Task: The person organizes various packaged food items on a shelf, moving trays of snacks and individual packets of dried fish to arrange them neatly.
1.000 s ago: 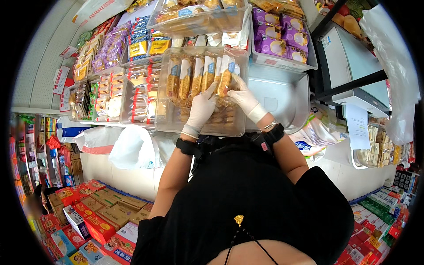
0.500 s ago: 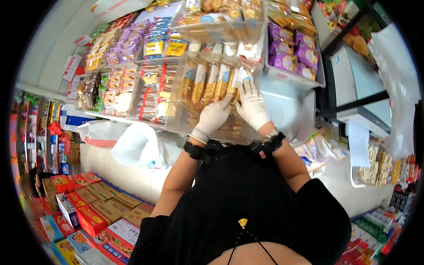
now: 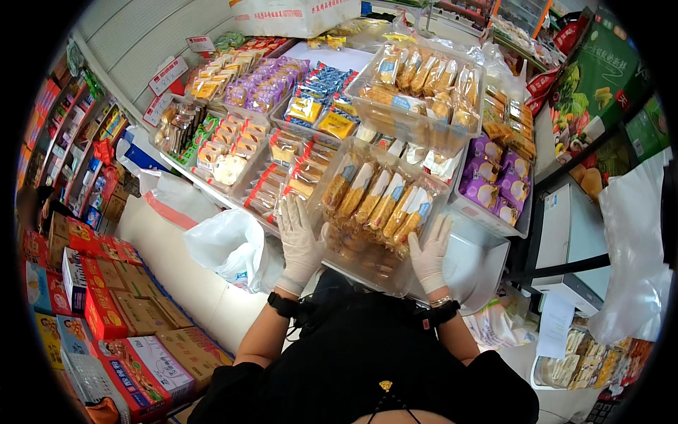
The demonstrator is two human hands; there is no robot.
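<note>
A clear plastic bin (image 3: 397, 283) lies in front of me, holding a row of wrapped golden bread sticks (image 3: 383, 201) with more packs visible below through the plastic. White gloves cover both hands. At the bin's left side is my left hand (image 3: 299, 247), its fingers stretched out and pointing away from me. My right hand (image 3: 429, 258) is at the right side, fingers extended and thumb apart, close to the end of the row. The palms face each other across the bin; whether they press on its walls I cannot tell.
Behind stands another clear bin of wrapped bread (image 3: 424, 78). Trays of red-edged snacks (image 3: 282, 177) and blue-and-yellow packs (image 3: 318, 106) sit left; purple packs (image 3: 494, 177) sit right. White plastic bags (image 3: 229, 247) hang by the table's left front. Stacked cartons (image 3: 134, 297) stand lower left.
Both hands have left the top of the bread packs and moved apart to the bin's two sides. The view has shifted, so the table appears turned and lower.
</note>
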